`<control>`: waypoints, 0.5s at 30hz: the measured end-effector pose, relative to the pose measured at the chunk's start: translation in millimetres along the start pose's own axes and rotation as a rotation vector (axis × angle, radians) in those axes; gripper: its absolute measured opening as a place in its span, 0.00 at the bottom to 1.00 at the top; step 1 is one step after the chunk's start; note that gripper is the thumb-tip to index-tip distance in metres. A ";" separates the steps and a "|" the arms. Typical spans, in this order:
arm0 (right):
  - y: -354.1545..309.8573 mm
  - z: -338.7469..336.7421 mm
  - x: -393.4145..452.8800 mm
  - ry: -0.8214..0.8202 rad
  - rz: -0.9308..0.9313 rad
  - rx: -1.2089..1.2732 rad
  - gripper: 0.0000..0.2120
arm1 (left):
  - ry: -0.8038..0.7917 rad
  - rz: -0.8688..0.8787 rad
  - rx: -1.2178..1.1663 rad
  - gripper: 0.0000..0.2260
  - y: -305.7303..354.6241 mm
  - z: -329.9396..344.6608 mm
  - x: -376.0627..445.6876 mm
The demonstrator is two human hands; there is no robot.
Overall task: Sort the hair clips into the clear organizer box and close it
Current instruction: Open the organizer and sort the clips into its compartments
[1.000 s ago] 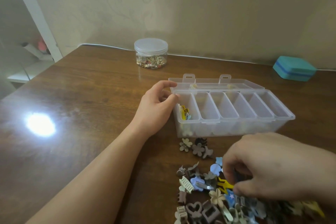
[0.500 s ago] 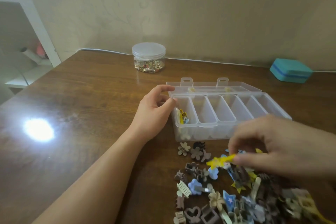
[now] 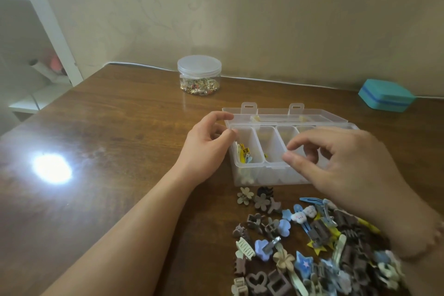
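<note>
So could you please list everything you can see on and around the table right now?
organizer box: one, clear, lid open, table centre; a few yellow and blue clips in its leftmost compartment
loose clips: a pile, brown, blue, cream, yellow, in front of the box
jar: one, clear with lid, small gold bits inside, far edge
case: one, teal, far right
cable: one, white, along the wall
table: one, brown wood
shelf: one, white, far left
left hand: at the box's left end
right hand: over the box, fingers apart, nothing seen in it
</note>
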State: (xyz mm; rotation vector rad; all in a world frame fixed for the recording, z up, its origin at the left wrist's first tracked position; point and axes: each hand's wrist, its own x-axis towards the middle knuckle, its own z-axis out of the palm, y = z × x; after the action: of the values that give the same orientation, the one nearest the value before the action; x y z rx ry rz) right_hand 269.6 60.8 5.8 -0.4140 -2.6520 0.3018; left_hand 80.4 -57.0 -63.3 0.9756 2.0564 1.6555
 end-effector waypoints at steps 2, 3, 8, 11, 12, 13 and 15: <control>-4.6 -8.4 -2.1 -0.151 -0.052 -0.009 0.04 | 0.001 0.000 -0.002 0.14 -0.2 0.0 -0.1; -8.8 -10.9 -4.4 -0.289 -0.053 -0.035 0.05 | 0.000 0.001 -0.004 0.14 -0.3 0.0 -0.2; -23.7 -6.9 -14.7 -0.672 -0.111 -0.221 0.17 | -0.005 0.000 -0.006 0.15 -0.2 -0.3 -0.2; -25.2 1.1 -14.5 -0.663 -0.160 -0.274 0.17 | -0.006 -0.001 -0.004 0.15 -0.6 0.2 -0.1; -24.6 3.1 -14.4 -0.645 -0.175 -0.278 0.16 | -0.003 -0.002 -0.004 0.15 -0.7 0.4 0.1; -24.5 4.0 -14.2 -0.627 -0.190 -0.275 0.15 | 0.000 -0.002 -0.005 0.15 -0.8 0.4 0.3; -21.5 3.3 -13.5 -0.600 -0.207 -0.263 0.13 | 0.002 -0.002 -0.004 0.15 -1.1 0.4 0.3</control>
State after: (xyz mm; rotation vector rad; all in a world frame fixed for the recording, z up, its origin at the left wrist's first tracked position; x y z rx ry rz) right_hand 274.6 35.8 3.6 -0.1312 -3.3075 0.0031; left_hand 80.1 -56.6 -64.4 0.9705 2.0538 1.6600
